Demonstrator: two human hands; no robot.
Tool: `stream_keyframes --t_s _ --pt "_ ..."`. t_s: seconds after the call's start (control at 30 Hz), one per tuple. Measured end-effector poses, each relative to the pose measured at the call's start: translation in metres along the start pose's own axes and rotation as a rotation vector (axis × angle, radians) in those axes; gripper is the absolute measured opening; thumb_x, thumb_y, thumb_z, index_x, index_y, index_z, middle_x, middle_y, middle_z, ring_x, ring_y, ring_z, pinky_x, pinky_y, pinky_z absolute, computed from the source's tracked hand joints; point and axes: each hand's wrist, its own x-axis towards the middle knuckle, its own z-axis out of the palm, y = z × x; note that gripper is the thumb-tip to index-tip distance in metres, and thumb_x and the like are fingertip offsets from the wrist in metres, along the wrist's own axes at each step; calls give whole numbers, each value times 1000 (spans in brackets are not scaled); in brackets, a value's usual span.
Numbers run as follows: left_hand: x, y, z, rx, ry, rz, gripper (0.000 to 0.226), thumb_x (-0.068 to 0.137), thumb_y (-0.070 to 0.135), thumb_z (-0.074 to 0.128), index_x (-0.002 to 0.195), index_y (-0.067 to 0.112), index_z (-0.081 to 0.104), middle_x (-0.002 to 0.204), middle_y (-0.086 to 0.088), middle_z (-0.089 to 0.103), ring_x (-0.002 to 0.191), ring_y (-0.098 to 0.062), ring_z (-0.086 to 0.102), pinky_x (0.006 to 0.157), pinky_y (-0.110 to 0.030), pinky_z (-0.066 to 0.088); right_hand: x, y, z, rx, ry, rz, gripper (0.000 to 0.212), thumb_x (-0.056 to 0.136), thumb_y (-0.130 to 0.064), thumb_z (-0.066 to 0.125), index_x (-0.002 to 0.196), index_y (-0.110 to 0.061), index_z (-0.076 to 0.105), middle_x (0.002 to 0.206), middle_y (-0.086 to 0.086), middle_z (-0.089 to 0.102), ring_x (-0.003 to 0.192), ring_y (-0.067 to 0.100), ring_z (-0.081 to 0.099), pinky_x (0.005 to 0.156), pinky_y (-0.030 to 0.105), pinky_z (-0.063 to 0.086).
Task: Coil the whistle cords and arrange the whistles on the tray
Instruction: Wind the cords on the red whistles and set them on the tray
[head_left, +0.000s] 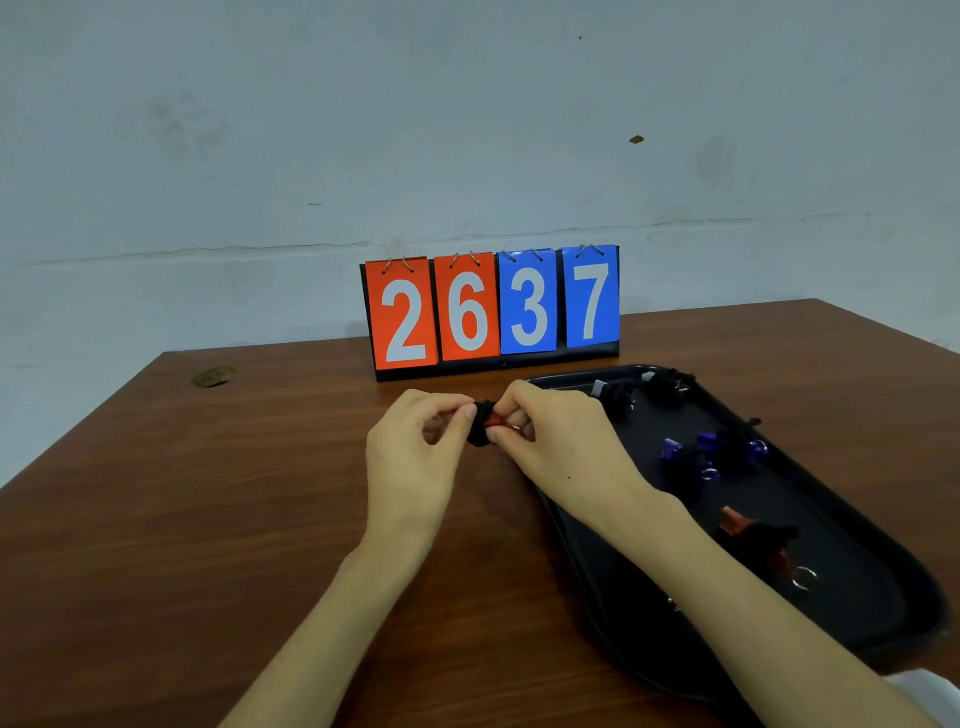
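Between both hands, above the brown table, is a red whistle (497, 420) with its black cord (479, 434) wound into a bundle. My left hand (415, 441) pinches the cord bundle from the left. My right hand (550, 431) grips the whistle from the right, just left of the black tray (857, 608). On the tray lie grey whistles (641, 391) at the far end, blue whistles (711, 452) in the middle and a red whistle (753, 535) nearer me, each with a coiled black cord.
A flip scoreboard (491, 309) reading 2637 stands at the back of the table (208, 519), just behind the hands. A round cable hole (214, 376) sits at the far left. A pale wall rises behind the table.
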Motion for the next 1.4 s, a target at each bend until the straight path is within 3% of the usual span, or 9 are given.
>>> stream_keyframes --t_s 0.27,0.53,0.83,0.93,1.1,1.17,1.3,1.4 --pt "1 0 0 245 -134 90 24 84 27 66 105 18 71 92 5 65 79 -5 57 73 -20 51 0 2 0 -194 -70 -79 19 93 -32 53 104 -18 58 97 -2 66 88 13 60 78 25 47" --pt "1 1 1 464 -451 39 20 88 26 60 104 17 69 94 3 58 81 -11 56 73 -27 52 -1 4 4 -340 -251 -85 15 92 -30 52 99 -17 55 93 2 64 84 22 61 76 36 50" --pt "-6 -5 7 478 -328 3 10 85 24 60 80 17 64 82 6 55 70 -10 52 58 -18 38 -2 2 9 -311 -274 -71 16 91 -29 54 97 -15 59 91 2 65 84 22 61 77 37 52" --pt "-4 -6 7 322 -241 -74 8 82 20 64 75 17 65 74 7 58 65 -8 52 55 -15 37 0 2 8 -253 -240 -50 14 90 -29 57 95 -17 62 90 0 66 83 19 62 77 35 52" --pt "1 -2 6 -136 -180 -423 18 85 8 60 72 16 69 72 3 65 72 -6 57 60 -15 41 1 2 5 -175 -197 -16 13 87 -30 62 93 -19 64 89 -2 68 82 15 63 74 24 49" --pt "2 -5 7 -248 -210 -523 16 86 9 58 80 11 73 77 2 66 73 -8 56 61 -18 41 2 3 5 -152 -193 6 13 85 -30 64 92 -19 65 89 -3 68 82 14 62 76 26 50" --pt "4 -9 5 -475 -362 -635 19 90 9 53 97 5 70 72 -4 57 52 -6 39 46 -17 31 3 8 3 -126 -176 34 14 83 -28 67 93 -18 66 90 -3 67 83 14 61 79 28 51" --pt "6 -9 1 -543 -476 -620 17 91 7 54 97 4 70 74 -6 61 51 -5 39 43 -17 30 3 13 2 -123 -164 40 16 83 -28 67 95 -18 66 93 -3 67 86 14 62 79 27 51"
